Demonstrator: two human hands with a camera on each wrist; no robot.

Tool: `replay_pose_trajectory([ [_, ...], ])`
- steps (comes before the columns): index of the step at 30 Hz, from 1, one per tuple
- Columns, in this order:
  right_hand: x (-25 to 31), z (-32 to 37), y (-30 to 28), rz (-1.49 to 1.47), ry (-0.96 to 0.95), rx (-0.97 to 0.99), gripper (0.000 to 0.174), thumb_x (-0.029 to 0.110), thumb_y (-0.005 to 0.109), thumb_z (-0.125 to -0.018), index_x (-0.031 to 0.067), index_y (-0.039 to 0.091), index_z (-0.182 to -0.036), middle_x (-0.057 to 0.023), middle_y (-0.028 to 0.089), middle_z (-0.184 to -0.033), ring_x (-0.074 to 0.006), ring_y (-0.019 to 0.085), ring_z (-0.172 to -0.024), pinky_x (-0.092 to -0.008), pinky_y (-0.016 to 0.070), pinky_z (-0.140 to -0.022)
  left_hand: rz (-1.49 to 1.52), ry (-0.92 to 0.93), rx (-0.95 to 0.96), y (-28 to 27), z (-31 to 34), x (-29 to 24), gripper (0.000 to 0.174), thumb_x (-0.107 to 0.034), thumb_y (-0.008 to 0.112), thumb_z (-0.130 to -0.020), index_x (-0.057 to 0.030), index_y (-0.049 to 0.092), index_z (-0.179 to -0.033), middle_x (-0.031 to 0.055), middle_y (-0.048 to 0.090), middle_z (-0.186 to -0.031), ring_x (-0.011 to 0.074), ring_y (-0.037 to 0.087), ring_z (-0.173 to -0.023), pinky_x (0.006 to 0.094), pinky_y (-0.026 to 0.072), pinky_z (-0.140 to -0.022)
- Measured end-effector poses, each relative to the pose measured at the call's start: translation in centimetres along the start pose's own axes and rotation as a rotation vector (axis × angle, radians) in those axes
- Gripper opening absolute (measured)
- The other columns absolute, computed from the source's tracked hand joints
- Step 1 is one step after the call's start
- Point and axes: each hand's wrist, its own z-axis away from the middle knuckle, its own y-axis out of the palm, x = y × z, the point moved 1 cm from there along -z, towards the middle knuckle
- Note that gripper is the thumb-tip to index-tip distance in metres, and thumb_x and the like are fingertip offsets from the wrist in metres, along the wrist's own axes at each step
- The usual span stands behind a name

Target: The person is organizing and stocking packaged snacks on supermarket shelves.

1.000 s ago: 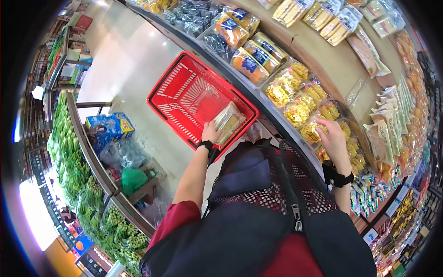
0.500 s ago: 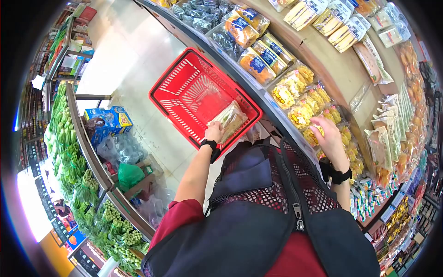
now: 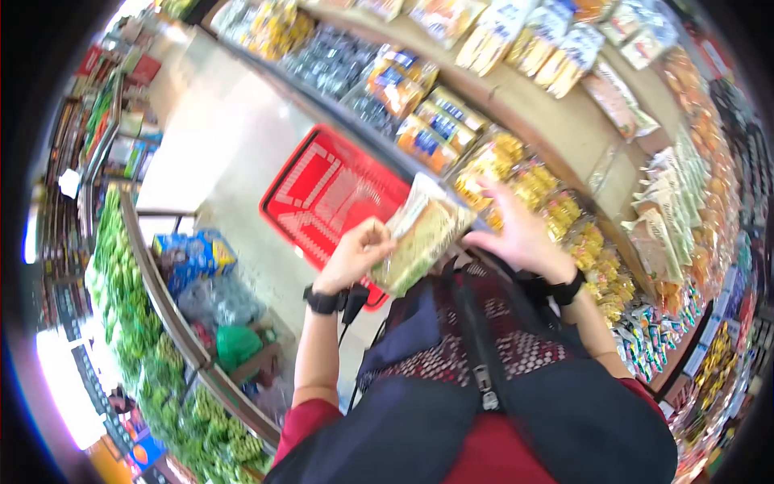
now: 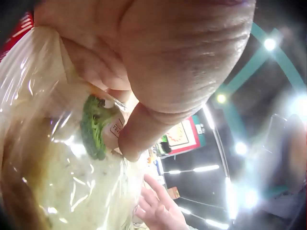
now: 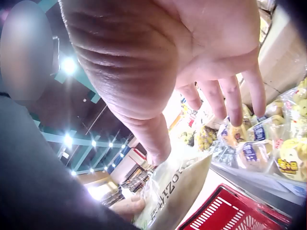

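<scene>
The left hand [image 3: 355,252] pinches the pack [image 3: 427,238] by one side, thumb and fingers at its edge, seemingly to leave the broad face unblocked; its filling shows through clear film. The pack is up over the near end of the basket [image 3: 343,194], between the hands. The right hand [image 3: 524,234] grasps nothing; its fingers are spread beside the pack's other side, perhaps for support, though whether the thumb touches I cannot tell. The basket is alongside the shelf [image 3: 524,113], probably for easy reach, where wrapped breads [image 3: 439,133] sit grouped by kind, likely for quick choosing.
</scene>
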Motion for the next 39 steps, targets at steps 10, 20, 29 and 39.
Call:
replay_pose_trajectory([
  [10,-0.9,0.0,0.9,0.657,-0.302,0.034,0.045,0.029,0.077,-0.061,0.0090,0.061,-0.098,-0.0080,0.063,-0.095,-0.0245,0.057,-0.099,-0.0472,0.0360,-0.095,-0.887,0.521,0.106,7.0,-3.7,-8.8,0.017,-0.015,0.070,-0.075,-0.0072,0.055,-0.079,0.0119,0.061,-0.076,0.0333,0.060,-0.076,0.0414,0.0470,-0.071],
  [20,-5.3,3.6,-11.0,0.540,0.016,-0.401,0.046,0.051,0.073,-0.066,0.0075,0.060,-0.072,-0.0098,0.059,-0.068,-0.0308,0.057,-0.064,-0.0416,0.0444,-0.060,-0.567,0.543,-0.319,4.5,-3.7,-6.9,0.044,-0.006,0.071,-0.076,-0.0036,0.054,-0.117,0.0164,0.048,-0.129,0.0317,0.048,-0.117,0.0403,0.0427,-0.094],
  [29,-15.2,-0.9,-22.5,0.923,0.496,-0.600,0.037,0.042,0.072,-0.073,0.0076,0.064,-0.086,-0.0100,0.065,-0.088,-0.0284,0.058,-0.091,-0.0466,0.0409,-0.075,-0.525,0.242,-0.388,2.8,-0.4,0.1,0.033,-0.008,0.065,-0.082,-0.0039,0.056,-0.114,0.0143,0.046,-0.129,0.0289,0.046,-0.119,0.0364,0.0457,-0.088],
  [39,-19.3,-5.6,-20.4,1.037,0.626,-0.690,0.038,0.040,0.073,-0.072,0.0086,0.065,-0.094,-0.0112,0.063,-0.101,-0.0293,0.053,-0.106,-0.0633,0.0343,-0.091,-0.494,0.138,-0.420,3.0,1.6,2.2,0.033,-0.012,0.067,-0.081,-0.0026,0.058,-0.111,0.0172,0.049,-0.124,0.0331,0.045,-0.119,0.0399,0.0378,-0.099],
])
